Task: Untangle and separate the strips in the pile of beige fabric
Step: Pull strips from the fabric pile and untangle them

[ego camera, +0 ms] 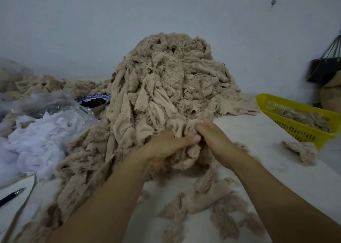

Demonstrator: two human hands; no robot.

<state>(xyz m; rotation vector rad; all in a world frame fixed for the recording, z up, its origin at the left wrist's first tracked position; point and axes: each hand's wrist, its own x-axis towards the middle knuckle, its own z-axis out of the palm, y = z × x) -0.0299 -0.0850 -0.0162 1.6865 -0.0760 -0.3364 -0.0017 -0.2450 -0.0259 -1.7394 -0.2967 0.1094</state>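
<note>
A tall pile of tangled beige fabric strips (pixel 166 80) rises in the middle of the white table, against the wall. At its near foot both hands work side by side in the cloth. My left hand (pixel 166 146) grips a bunch of beige strips (pixel 186 156) that hangs down under it. My right hand (pixel 214 137) pinches the same bunch just to the right, fingertips buried in the folds. Loose beige strips (pixel 208 202) trail over the table between my forearms.
A yellow plastic basket (pixel 297 130) holding beige scraps stands at the right, a small beige clump (pixel 302 150) before it. White fabric and clear plastic (pixel 36 137) lie at the left, behind them a bowl (pixel 96 100). A pen (pixel 11 196) lies at the near left. A dark bag (pixel 324 69) hangs far right.
</note>
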